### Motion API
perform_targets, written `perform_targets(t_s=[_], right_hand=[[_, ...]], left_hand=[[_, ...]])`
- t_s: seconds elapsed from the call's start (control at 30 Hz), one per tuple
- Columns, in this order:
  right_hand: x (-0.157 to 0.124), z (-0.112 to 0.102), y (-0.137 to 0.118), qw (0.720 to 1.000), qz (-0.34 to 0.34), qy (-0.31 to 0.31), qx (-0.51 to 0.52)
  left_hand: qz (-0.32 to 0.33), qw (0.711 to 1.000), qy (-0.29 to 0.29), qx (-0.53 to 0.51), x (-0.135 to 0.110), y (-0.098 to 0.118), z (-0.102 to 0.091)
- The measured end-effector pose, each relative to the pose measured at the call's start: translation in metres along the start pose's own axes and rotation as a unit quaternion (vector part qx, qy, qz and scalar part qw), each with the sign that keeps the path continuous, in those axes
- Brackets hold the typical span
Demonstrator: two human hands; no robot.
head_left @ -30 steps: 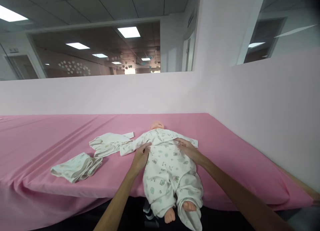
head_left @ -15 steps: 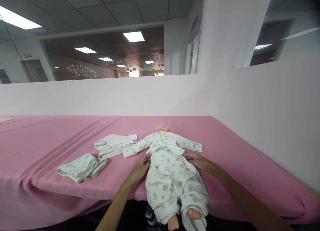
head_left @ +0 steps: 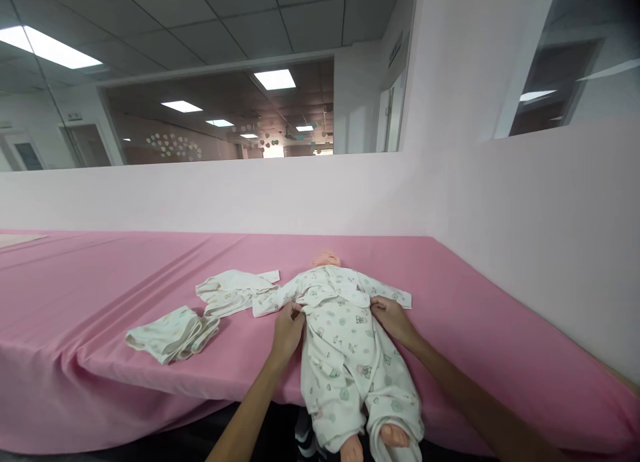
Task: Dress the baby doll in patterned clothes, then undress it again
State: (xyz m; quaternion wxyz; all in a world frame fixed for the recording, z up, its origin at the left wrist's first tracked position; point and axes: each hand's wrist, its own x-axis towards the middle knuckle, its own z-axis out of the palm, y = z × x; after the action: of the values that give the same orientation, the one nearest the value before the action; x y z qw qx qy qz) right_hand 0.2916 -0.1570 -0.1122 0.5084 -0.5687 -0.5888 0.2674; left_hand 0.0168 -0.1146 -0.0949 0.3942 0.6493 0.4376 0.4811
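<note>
Since the doll [head_left: 326, 258] lies on its back with its head toward 12 o'clock and its bare feet [head_left: 395, 435] past the table's near edge at 6, you can reach both its sides at once. Your left hand [head_left: 289, 325] is pinched on the waistband of the printed trousers [head_left: 350, 375] at the doll's 9 o'clock side. Your right hand [head_left: 393, 317] grips the same waistband at 3 o'clock, which likely keeps the cloth level across the belly. The trousers sit on the doll's legs, their top edge meeting the matching top [head_left: 336, 290]. At 10 o'clock from your left hand a loose garment [head_left: 235, 292] lies crumpled on the pink sheet [head_left: 100, 282], with a folded garment [head_left: 173, 333] farther out at 9. Only the clothing holds anything, wrapping the doll; the spare pieces rest straight on the sheet.
</note>
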Motion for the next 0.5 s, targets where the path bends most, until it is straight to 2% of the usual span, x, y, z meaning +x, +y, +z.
perform_targets(t_s=[0.13,0.27,0.4,0.5], right_hand=[[-0.001,0.004,0.0,0.999,-0.009,0.013,-0.028],[-0.007,0.001,-0.008,0.998,-0.016,0.012,-0.067],[-0.014,0.001,-0.036,0.991,-0.031,0.06,-0.117],[-0.019,0.012,-0.068,0.982,-0.08,0.012,-0.172]], left_hand=[[0.012,0.999,0.043,0.013,0.001,-0.001,0.008],[-0.031,0.998,0.052,-0.002,0.005,-0.012,-0.002],[-0.117,0.989,0.053,-0.078,0.022,-0.025,-0.014],[-0.155,0.974,0.008,-0.166,0.04,-0.027,-0.008]])
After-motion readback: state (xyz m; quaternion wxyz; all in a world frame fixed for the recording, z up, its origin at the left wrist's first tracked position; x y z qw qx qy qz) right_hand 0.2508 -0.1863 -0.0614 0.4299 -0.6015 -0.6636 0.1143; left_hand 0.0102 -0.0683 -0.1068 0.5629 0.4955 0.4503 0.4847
